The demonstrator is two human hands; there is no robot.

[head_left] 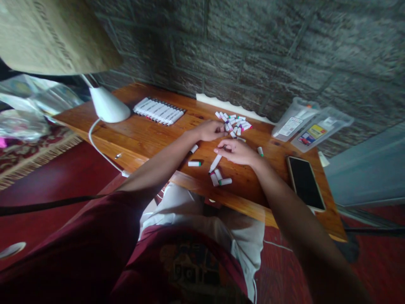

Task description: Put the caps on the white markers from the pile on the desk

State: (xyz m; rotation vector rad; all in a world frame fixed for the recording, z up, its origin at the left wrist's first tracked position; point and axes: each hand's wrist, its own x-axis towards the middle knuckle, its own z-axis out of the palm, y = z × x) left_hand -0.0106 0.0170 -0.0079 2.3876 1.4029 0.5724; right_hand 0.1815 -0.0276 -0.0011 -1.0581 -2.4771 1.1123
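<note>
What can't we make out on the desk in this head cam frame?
Head view:
Print on the row of markers: too small.
Label text on the clear boxes: blurred.
Upper end of the white marker: hidden by the right hand.
Top of the lampshade: cut off by the top edge.

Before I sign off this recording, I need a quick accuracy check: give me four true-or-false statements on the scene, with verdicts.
1. The right hand holds a white marker. True.
2. The phone lies beside the lamp. False: it lies near the table's right end, the lamp near the left.
3. A row of markers lies between lamp and left hand. True.
4. The left hand holds the phone. False: neither hand touches it.
</note>
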